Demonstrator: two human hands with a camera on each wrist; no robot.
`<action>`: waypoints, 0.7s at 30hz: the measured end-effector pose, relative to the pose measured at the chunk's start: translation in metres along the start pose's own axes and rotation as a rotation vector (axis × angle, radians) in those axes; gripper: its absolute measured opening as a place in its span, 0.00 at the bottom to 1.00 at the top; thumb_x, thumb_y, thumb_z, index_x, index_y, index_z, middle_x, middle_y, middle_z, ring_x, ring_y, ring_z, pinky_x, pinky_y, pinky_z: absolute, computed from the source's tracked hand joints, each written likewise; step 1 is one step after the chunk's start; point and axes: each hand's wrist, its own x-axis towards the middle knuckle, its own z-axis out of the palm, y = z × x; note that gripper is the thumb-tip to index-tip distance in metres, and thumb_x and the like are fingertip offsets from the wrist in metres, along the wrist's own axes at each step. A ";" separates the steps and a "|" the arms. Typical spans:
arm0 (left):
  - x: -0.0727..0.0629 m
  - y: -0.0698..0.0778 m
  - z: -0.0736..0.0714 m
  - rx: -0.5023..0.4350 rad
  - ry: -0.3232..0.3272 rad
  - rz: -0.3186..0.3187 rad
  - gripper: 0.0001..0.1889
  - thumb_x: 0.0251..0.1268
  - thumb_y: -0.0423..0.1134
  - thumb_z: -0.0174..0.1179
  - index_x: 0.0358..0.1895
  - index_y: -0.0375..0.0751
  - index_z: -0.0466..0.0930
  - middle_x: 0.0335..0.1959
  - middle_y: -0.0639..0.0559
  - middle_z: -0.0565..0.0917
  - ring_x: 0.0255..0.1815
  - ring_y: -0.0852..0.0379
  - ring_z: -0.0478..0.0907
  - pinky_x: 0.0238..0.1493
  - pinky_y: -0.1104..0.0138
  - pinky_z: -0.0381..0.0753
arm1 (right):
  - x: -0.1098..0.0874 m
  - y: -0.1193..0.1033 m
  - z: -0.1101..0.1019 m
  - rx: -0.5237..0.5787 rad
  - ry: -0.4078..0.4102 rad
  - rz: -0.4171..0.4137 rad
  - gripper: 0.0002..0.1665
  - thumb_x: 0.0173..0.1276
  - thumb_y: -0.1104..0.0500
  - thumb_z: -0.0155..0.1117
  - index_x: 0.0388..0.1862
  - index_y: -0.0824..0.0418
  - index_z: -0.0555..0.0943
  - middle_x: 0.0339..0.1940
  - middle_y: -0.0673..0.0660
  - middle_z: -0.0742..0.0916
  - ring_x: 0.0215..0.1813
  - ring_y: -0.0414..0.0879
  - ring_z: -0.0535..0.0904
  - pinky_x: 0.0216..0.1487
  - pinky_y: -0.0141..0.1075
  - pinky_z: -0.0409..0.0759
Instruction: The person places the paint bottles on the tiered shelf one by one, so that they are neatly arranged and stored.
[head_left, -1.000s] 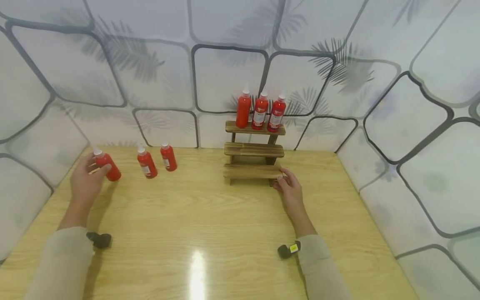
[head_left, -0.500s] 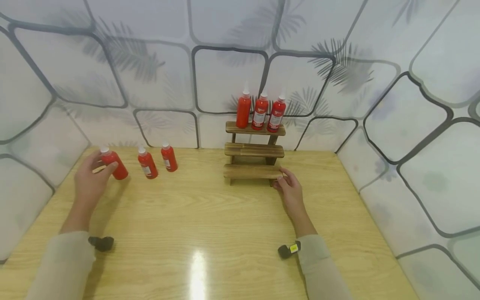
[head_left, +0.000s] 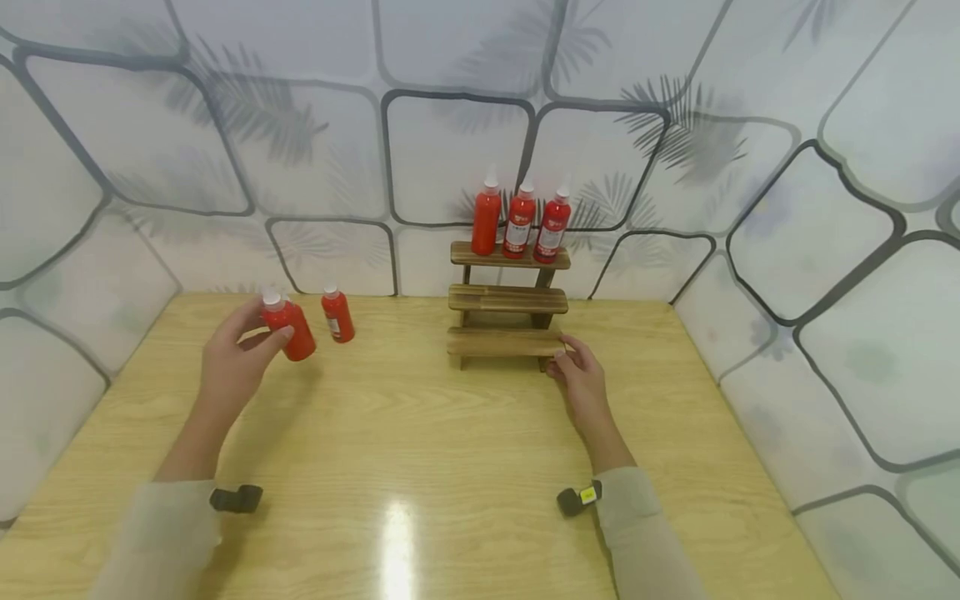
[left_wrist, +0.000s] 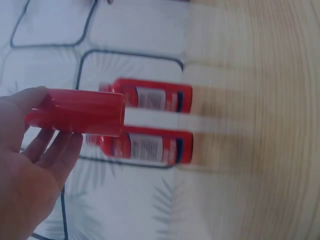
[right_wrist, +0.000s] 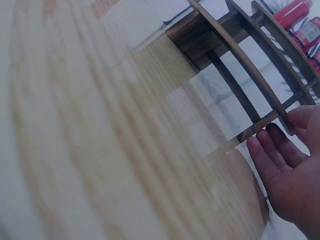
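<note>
My left hand [head_left: 236, 358] grips a red squeeze bottle [head_left: 292, 331] with a white cap, held close over the table at the left. In the left wrist view, thumb and fingers are around this bottle [left_wrist: 82, 111]. Beyond it stand two more red bottles with white labels, the upper one [left_wrist: 152, 96] and the lower one [left_wrist: 145, 145]. From the head view, the held bottle hides one of them, and the other bottle [head_left: 338, 315] stands just to the right. My right hand [head_left: 583, 379] holds the right end of the lowest step of a wooden tiered stand [head_left: 506, 342].
Three red bottles [head_left: 517, 225] stand in a row on the stand's top tier. The middle tier [head_left: 507, 299] and lowest tier carry none. A patterned wall [head_left: 330, 167] rises behind the wooden table [head_left: 420, 450], with another wall at the right.
My left hand has carried its bottle rightward from the left end of the bottle row, until it overlaps the bottle beside it. My right hand and the stand have stayed in place.
</note>
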 end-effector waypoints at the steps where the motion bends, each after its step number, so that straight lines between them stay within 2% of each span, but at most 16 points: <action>1: -0.002 0.004 0.004 -0.012 -0.011 0.008 0.30 0.68 0.39 0.66 0.72 0.41 0.71 0.54 0.71 0.76 0.50 0.75 0.75 0.49 0.86 0.77 | 0.000 0.000 0.000 0.008 0.000 0.005 0.23 0.78 0.62 0.56 0.70 0.59 0.72 0.42 0.55 0.79 0.44 0.46 0.83 0.55 0.36 0.86; 7: -0.009 0.026 0.022 -0.062 -0.075 0.029 0.29 0.68 0.39 0.66 0.71 0.42 0.72 0.53 0.65 0.77 0.47 0.70 0.79 0.46 0.82 0.81 | 0.000 -0.004 0.001 0.030 -0.007 0.045 0.24 0.78 0.63 0.56 0.71 0.58 0.71 0.41 0.54 0.79 0.40 0.44 0.84 0.50 0.33 0.87; 11: -0.012 0.038 0.033 -0.048 -0.086 0.087 0.27 0.67 0.38 0.67 0.69 0.43 0.74 0.55 0.61 0.79 0.50 0.67 0.78 0.51 0.83 0.78 | -0.001 -0.008 0.002 0.037 -0.007 0.058 0.24 0.78 0.63 0.55 0.71 0.59 0.71 0.41 0.54 0.79 0.39 0.43 0.84 0.49 0.34 0.87; 16: -0.015 0.049 0.047 -0.079 -0.126 0.151 0.27 0.66 0.33 0.67 0.68 0.40 0.74 0.57 0.48 0.80 0.51 0.69 0.78 0.52 0.82 0.79 | -0.002 -0.011 0.003 0.031 -0.012 0.062 0.25 0.78 0.63 0.55 0.72 0.59 0.70 0.42 0.55 0.79 0.40 0.44 0.83 0.51 0.34 0.86; 21: -0.013 0.060 0.067 -0.108 -0.165 0.146 0.29 0.65 0.33 0.68 0.69 0.37 0.73 0.59 0.42 0.81 0.51 0.66 0.77 0.55 0.78 0.80 | -0.002 -0.010 0.002 0.035 -0.012 0.062 0.25 0.78 0.63 0.55 0.72 0.59 0.70 0.43 0.55 0.79 0.41 0.44 0.83 0.52 0.33 0.86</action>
